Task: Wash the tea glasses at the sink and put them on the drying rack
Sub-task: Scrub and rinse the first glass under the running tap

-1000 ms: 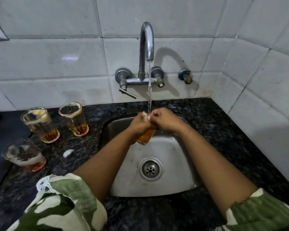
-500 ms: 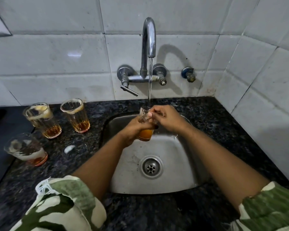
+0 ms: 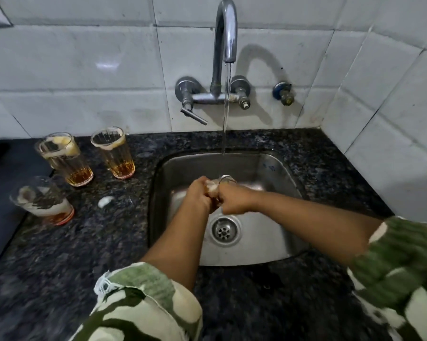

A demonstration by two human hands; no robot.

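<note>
Over the steel sink my left hand and my right hand are both wrapped around one tea glass. Only its rim and a soapy patch show between my fingers. Water runs from the tap and its stream meets the glass rim. Three more tea glasses stand upright on the counter to the left, each with amber tea at the bottom and foam on its walls: one at the back, one beside it, one nearer me. No drying rack is in view.
The dark granite counter surrounds the sink. A blob of foam lies on it left of the basin. A tap lever and a small valve stick out of the tiled wall. The drain sits just below my hands.
Both hands and the glass have dropped lower into the basin and nearer the drain. The amber tea seen in the glass before is now hidden by my fingers.
</note>
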